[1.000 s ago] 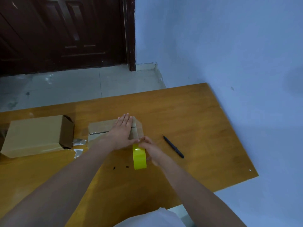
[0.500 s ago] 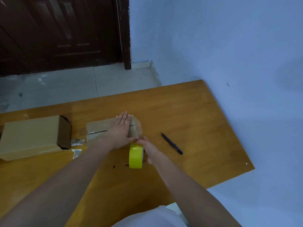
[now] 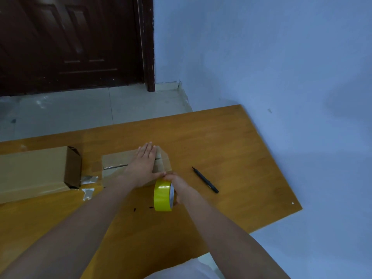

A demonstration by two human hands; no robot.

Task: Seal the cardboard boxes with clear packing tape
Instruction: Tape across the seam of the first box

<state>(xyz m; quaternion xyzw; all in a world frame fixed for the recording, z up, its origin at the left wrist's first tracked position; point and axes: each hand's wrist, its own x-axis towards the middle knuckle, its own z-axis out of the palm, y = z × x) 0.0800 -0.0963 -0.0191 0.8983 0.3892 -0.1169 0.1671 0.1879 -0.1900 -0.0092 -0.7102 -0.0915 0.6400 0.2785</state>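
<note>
Tape work is under way on the small cardboard box (image 3: 112,168) near the middle of the wooden table (image 3: 231,150). The left hand (image 3: 144,162) lies flat across the top of that box with straight fingers together, pressing down; this probably keeps the flaps closed along the seam and pins the box so it does not slide when the tape is pulled. The right hand (image 3: 177,185) grips the yellow tape roll (image 3: 162,195), fingers curled around its side and into the core, holding it on edge just off the near right corner of the box, close to the left thumb. Held that way, the roll can unwind toward the person while its free end stays stuck to the cardboard, though the strip itself is too clear to make out here. A shiny band along the box's seam suggests some tape is already laid. A second, longer cardboard box (image 3: 34,170) lies on its side at the left, well apart from the hands, its end flap still open, so it likely awaits sealing. Crumpled clear tape scraps (image 3: 89,181) sit on the table between the two boxes. A black pen-like cutter (image 3: 205,180) rests to the right of the roll, near the right hand, presumably for cutting the strip.
</note>
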